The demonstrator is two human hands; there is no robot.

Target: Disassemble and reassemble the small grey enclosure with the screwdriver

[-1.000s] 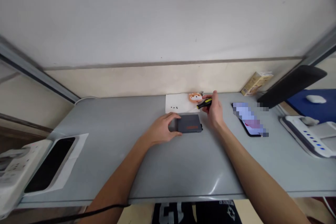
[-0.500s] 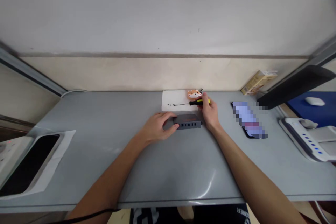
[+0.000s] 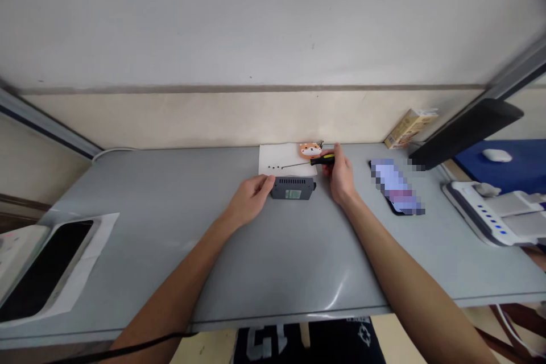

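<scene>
My left hand (image 3: 249,200) grips the left end of a small dark grey electronic box (image 3: 292,187), thumb on its near side. The box is tipped so that a vented side and a pale label show. In my right hand (image 3: 341,177) is a screwdriver (image 3: 319,161) with a black and yellow handle, its thin shaft pointing left over a white sheet of paper (image 3: 277,153). Several small dark screws (image 3: 273,168) lie in a row on the paper, by the screwdriver's tip. An orange and white dog-face item (image 3: 310,150) sits at the paper's back right.
A phone (image 3: 396,187) lies right of my right hand. Beyond it are a carton (image 3: 410,128), a black monitor-like panel (image 3: 467,133) and a white power strip (image 3: 478,213) with plugs. A black-screened device (image 3: 49,267) lies on paper at the left.
The box has been turned, so its labelled side now shows. My left hand has shifted its hold to the left end. One more screw is visible in the row near the screwdriver's tip.
</scene>
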